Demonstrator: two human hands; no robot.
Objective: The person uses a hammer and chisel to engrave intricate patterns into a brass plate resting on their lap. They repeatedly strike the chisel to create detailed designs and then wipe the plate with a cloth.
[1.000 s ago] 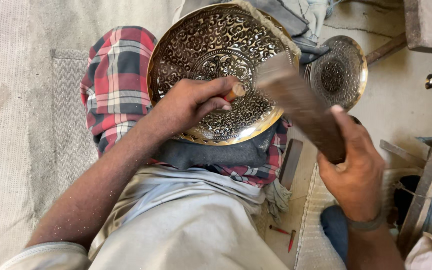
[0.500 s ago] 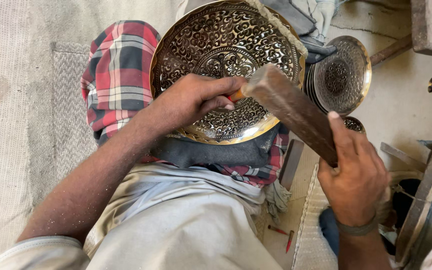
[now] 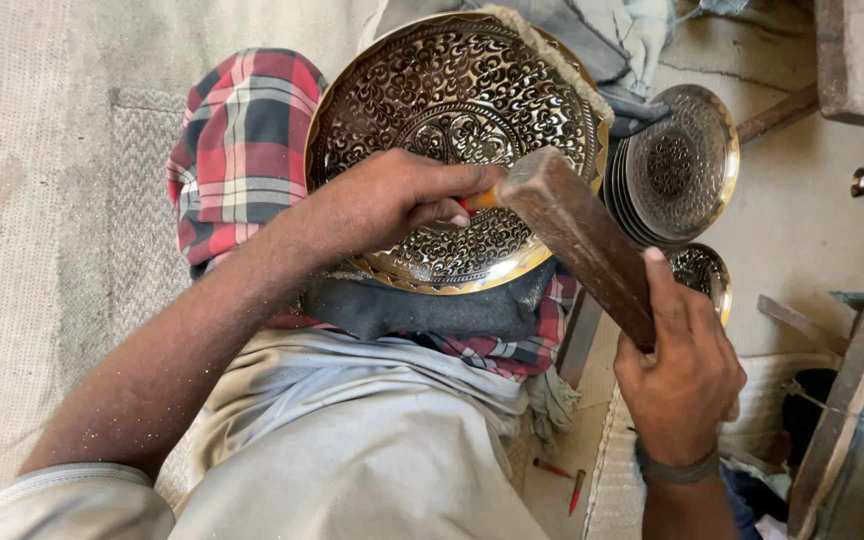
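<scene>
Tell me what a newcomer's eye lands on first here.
First comes the big shiny engraved metal plate propped on the person's lap at the top centre, covered in curly patterns. Next, the left hand presses an orange-handled chisel against it, while the right hand grips a wooden block whose end meets the chisel. A stack of smaller engraved plates leans at the upper right.

One large engraved plate, one wooden mallet, two hands, two red chisels
</scene>
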